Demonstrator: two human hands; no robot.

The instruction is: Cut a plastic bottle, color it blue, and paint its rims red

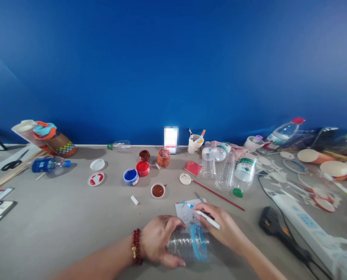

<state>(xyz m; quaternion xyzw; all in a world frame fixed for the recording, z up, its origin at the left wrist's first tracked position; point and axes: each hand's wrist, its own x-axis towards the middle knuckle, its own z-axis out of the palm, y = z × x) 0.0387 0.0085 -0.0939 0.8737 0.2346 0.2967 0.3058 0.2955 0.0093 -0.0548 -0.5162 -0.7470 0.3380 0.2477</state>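
My left hand point(161, 238), with a beaded bracelet on its wrist, is closed round the left part of a clear ribbed plastic bottle point(182, 244) lying on its side. A light-blue band circles the bottle near its right end. In my right hand point(217, 221) is a white marker point(208, 220) with a blue tip, pointing up and left. That tip is over a small sheet of paper point(182, 212) bearing a line drawing, just beyond the bottle. Whether it touches the paper I cannot tell. The bottle and my hands hide the sheet's near part.
Paint pots in blue point(131, 177), red point(143, 168) and brown point(157, 191) stand ahead. A paintbrush point(220, 195) lies right of them, before several plastic bottles point(244, 173). Farther right are a black glue gun point(278, 229) and a white power strip point(303, 221).
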